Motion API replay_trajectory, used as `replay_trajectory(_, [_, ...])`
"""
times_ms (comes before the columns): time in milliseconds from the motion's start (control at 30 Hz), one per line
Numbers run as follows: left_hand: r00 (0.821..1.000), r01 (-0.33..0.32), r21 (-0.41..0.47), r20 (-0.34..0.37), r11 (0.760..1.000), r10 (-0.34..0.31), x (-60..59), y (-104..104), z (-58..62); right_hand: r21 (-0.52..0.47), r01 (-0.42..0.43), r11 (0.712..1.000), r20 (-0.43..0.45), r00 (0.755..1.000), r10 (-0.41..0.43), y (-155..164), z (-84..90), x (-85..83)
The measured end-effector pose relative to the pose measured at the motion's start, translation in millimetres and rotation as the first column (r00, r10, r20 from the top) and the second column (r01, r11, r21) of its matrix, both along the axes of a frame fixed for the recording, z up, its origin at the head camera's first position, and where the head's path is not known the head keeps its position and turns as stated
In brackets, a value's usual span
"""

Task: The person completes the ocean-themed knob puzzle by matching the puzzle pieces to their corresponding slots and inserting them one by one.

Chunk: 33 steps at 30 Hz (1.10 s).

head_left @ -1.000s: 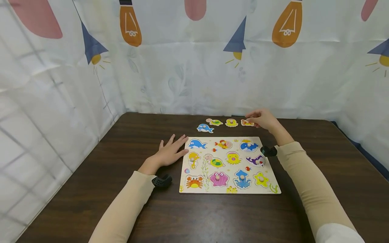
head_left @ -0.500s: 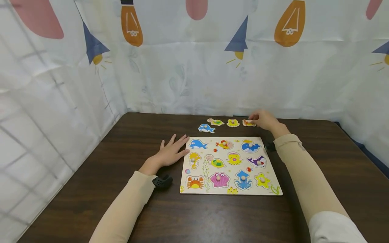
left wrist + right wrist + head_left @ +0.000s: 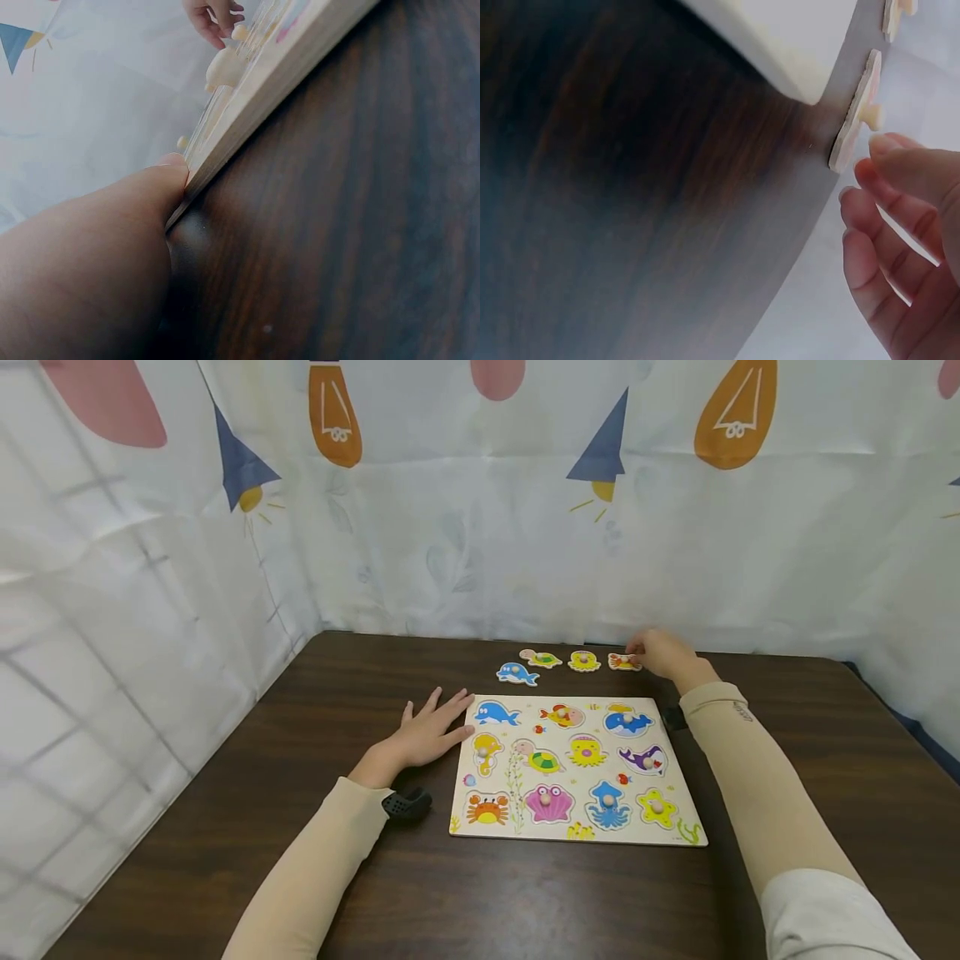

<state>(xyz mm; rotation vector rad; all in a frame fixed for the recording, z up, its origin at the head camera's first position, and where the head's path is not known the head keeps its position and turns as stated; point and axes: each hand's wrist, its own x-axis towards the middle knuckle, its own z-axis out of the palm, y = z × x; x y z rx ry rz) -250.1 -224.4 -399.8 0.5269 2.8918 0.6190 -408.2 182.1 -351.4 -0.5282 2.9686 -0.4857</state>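
Note:
My left hand [image 3: 420,732] rests with spread fingers at the left edge of a wooden sea-animal puzzle board [image 3: 581,777]; in the left wrist view the thumb [image 3: 169,176] touches that edge. My right hand [image 3: 666,656] is at the right end of a crab puzzle piece [image 3: 621,662] behind the board. In the right wrist view its loosely bent fingers [image 3: 877,225] are just apart from the piece's knob [image 3: 871,116]. A yellow octopus piece [image 3: 584,661], a turtle piece [image 3: 541,658] and a blue dolphin piece [image 3: 517,673] lie to the left of the crab.
Several knobbed pieces sit in the board, among them a pink shell [image 3: 549,803], a blue squid [image 3: 607,806] and a yellow starfish [image 3: 656,808]. The dolphin, turtle, octopus and crab pictures there show no knobs. A printed curtain [image 3: 480,543] hangs behind the dark table [image 3: 487,893].
My right hand has shifted slightly right, uncovering more of the crab piece, which stays in the row. The left hand keeps its place. The head view has turned slightly.

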Motion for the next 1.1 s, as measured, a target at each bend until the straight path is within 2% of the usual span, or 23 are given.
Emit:
replay_trajectory(633, [1.000,-0.003,0.002,-0.008,1.000,0.003,0.7,2.8,-0.1,0.048,-0.057,0.997,0.012,0.998,0.057,2.6,0.1,0.5])
replay_trajectory(1100, [1.000,-0.004,0.007,-0.002,1.000,0.004,0.3,1.9,-0.5,0.042,-0.049,0.998,0.012,0.999,0.048,1.6,8.8,9.1])
